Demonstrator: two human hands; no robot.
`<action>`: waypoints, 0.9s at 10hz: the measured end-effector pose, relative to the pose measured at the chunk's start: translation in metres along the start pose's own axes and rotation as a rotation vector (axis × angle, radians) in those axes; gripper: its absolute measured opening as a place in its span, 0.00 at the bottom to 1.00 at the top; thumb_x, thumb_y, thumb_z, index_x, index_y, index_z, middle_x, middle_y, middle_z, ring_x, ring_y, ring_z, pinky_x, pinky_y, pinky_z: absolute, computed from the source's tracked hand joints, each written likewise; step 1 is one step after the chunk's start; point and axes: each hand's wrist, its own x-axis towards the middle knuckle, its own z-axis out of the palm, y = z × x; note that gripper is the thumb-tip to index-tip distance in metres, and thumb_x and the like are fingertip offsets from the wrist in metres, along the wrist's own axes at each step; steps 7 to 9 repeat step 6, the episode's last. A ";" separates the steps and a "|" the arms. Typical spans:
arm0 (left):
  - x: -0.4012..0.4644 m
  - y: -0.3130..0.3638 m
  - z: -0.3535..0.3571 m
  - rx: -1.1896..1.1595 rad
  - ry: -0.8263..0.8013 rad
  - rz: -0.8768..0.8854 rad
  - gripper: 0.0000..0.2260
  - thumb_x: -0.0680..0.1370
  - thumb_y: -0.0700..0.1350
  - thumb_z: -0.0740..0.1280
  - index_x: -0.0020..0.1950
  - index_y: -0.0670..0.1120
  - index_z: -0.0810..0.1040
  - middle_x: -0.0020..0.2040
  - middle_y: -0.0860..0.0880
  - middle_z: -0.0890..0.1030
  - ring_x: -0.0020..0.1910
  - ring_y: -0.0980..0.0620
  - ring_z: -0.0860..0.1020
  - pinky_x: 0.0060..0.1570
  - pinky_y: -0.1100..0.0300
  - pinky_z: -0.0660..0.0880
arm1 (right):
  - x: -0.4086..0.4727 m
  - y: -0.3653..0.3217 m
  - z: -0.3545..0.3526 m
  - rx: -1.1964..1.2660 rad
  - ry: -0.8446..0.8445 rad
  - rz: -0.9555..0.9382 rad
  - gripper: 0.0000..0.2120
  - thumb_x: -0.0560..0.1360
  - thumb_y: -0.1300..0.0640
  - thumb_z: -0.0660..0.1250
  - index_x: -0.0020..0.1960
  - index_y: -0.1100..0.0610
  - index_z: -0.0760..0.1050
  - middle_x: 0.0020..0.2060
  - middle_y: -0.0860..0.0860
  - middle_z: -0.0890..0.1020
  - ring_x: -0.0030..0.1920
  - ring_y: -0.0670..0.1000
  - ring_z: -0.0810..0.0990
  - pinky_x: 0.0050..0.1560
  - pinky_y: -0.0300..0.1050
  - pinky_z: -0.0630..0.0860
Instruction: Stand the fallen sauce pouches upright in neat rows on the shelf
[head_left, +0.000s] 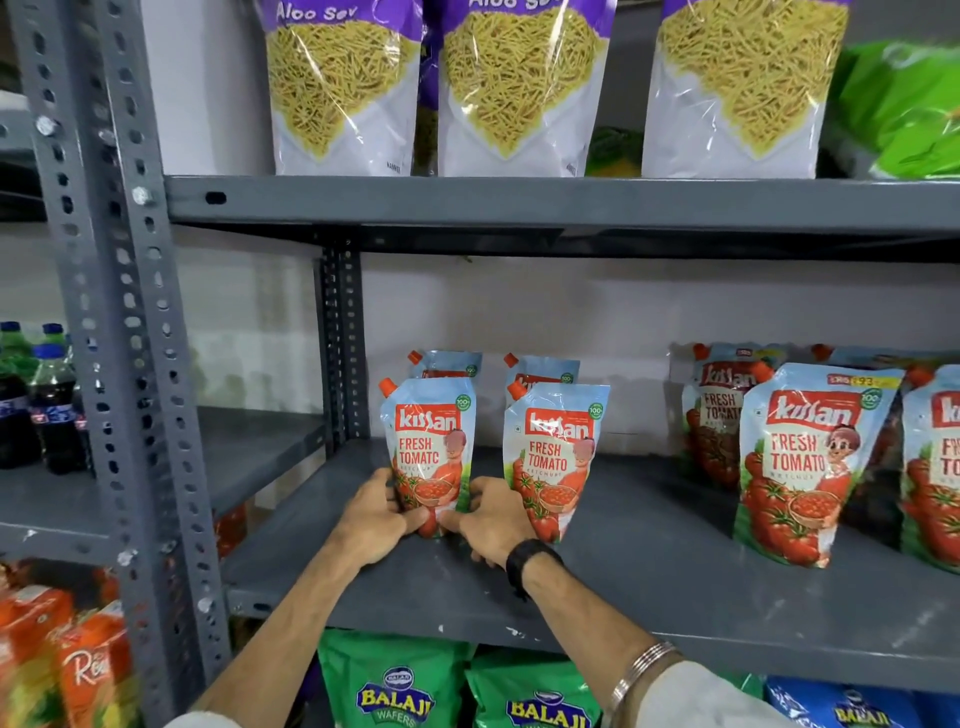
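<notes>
At far left, dark soda bottles (31, 405) stand on a neighbouring shelf beyond the grey upright post (119, 312). On the grey middle shelf (649, 587), the left hand (376, 512) and right hand (491, 514) grasp the base of an upright ketchup pouch (431, 441) from either side, near the shelf's left end. Just right of it stands a second pouch (556, 452), with two more pouches (493, 366) upright behind this pair. A black wristband (530, 564) circles the right wrist. Well apart to the right, another group of pouches (810, 457) stands upright. Above sit Aloo Sev bags (519, 88).
</notes>
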 end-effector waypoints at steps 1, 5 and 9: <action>-0.003 -0.003 0.000 0.085 0.000 0.004 0.29 0.73 0.42 0.76 0.70 0.42 0.69 0.64 0.43 0.81 0.59 0.46 0.80 0.65 0.48 0.76 | -0.002 -0.001 -0.001 0.008 -0.004 0.004 0.13 0.73 0.52 0.76 0.55 0.54 0.79 0.47 0.54 0.87 0.27 0.44 0.75 0.22 0.35 0.69; -0.045 -0.017 -0.005 0.480 0.138 0.129 0.12 0.75 0.53 0.72 0.56 0.55 0.77 0.55 0.52 0.77 0.62 0.48 0.74 0.60 0.53 0.71 | -0.047 0.008 -0.032 0.109 0.090 -0.033 0.07 0.72 0.54 0.74 0.42 0.53 0.76 0.31 0.50 0.83 0.20 0.46 0.75 0.19 0.41 0.74; -0.076 0.001 0.027 0.455 0.213 0.271 0.04 0.76 0.54 0.69 0.49 0.58 0.76 0.48 0.58 0.76 0.56 0.52 0.75 0.55 0.54 0.73 | -0.075 0.028 -0.071 -0.006 0.141 -0.102 0.06 0.72 0.54 0.71 0.38 0.56 0.80 0.32 0.52 0.85 0.29 0.47 0.82 0.37 0.51 0.84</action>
